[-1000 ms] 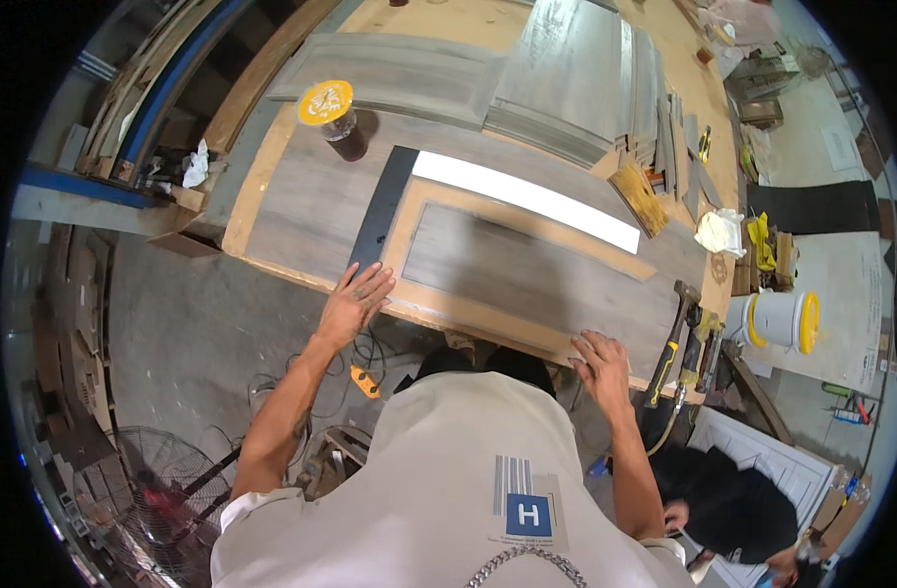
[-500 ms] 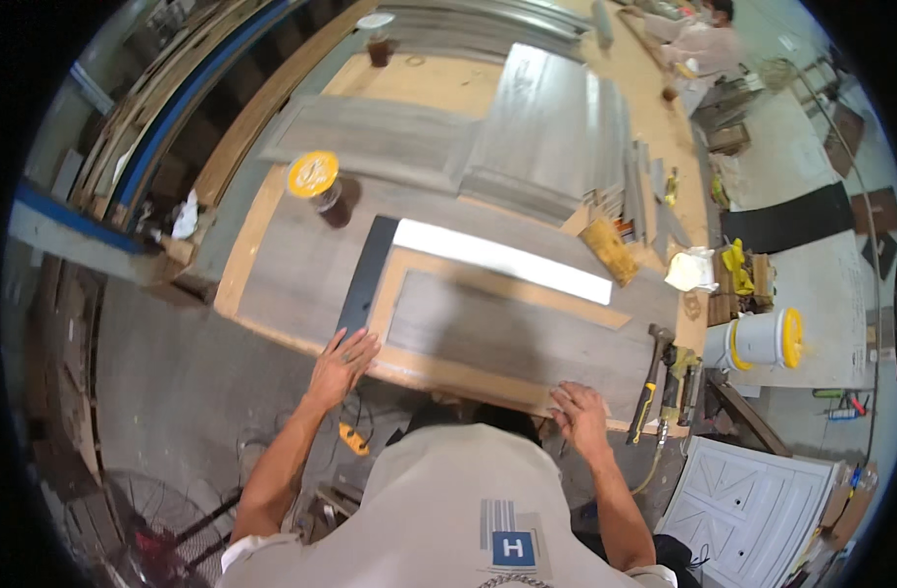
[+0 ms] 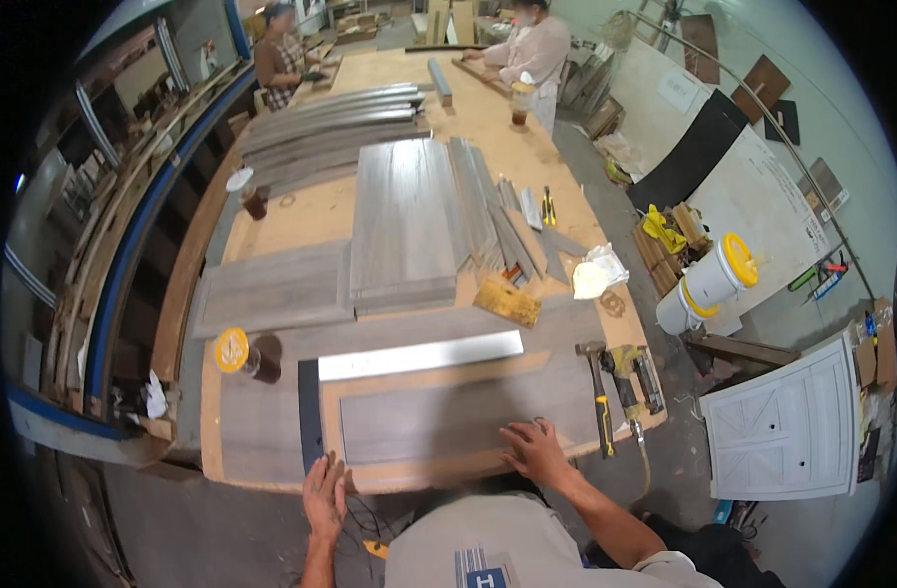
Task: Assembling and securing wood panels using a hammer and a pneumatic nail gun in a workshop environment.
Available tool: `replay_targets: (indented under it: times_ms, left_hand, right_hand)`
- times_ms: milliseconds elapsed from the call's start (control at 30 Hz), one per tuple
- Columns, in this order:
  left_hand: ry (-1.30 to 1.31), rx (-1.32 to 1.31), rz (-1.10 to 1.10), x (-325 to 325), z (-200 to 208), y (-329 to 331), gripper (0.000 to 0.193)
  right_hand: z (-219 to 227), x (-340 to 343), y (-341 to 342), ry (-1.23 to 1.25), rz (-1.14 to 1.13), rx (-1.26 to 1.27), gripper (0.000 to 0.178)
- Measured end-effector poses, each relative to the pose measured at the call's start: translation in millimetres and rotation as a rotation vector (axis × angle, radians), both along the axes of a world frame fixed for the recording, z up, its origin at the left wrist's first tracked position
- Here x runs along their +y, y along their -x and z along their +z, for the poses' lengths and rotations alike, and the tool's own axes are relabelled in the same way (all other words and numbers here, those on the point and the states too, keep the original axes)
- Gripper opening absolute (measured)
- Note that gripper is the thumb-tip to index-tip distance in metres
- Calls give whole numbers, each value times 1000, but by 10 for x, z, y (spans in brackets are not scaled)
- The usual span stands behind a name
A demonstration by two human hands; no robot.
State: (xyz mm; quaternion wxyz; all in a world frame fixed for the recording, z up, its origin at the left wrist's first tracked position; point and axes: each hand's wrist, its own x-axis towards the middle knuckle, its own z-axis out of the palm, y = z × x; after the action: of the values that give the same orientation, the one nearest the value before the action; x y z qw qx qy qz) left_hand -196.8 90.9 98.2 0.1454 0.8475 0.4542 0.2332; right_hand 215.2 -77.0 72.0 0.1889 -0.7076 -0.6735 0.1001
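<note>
My left hand (image 3: 325, 497) lies at the near end of a black strip (image 3: 310, 412), its fingers stretched out along the table's front edge. Across the far end of that strip runs a long white strip (image 3: 419, 355). Between them and me is a grey wood-grain panel (image 3: 399, 421), with tan bare wood (image 3: 429, 476) showing around it. My right hand (image 3: 536, 453) hovers over or rests on the panel's near right part, fingers spread and nothing in them. Whether its fingertips touch the panel, I cannot tell.
To the right lie a hammer (image 3: 597, 397) and an air nail gun (image 3: 625, 377). Lidded drink cups (image 3: 232, 350) stand at the left. Stacked grey panels (image 3: 404, 216) and a yellowish block (image 3: 508, 302) lie beyond. Two people work at the far end.
The view has tilted up, bringing the table's far end and a second person into sight. My right hand has moved from the front edge onto the panel area; my left stays by the black strip.
</note>
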Motion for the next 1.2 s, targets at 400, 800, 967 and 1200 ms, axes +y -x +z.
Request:
replay_targets:
  times_ms: [400, 800, 967, 1200]
  left_hand:
    - [196, -203, 330, -500, 651, -1151, 29]
    - [382, -30, 674, -1645, 652, -1626, 27]
    - [523, -99, 700, -1515, 825, -1764, 31]
    - [569, -171, 562, -1254, 654, -1633, 32]
  right_hand:
    - [-48, 2472, -2360, -297, -576, 498, 35]
    - [-244, 3819, -3537, 80, -1002, 539, 40]
    - [-129, 3858, -3411, 115, -985, 665, 41]
    - [-637, 3811, -3930, 59, -1073, 496, 52]
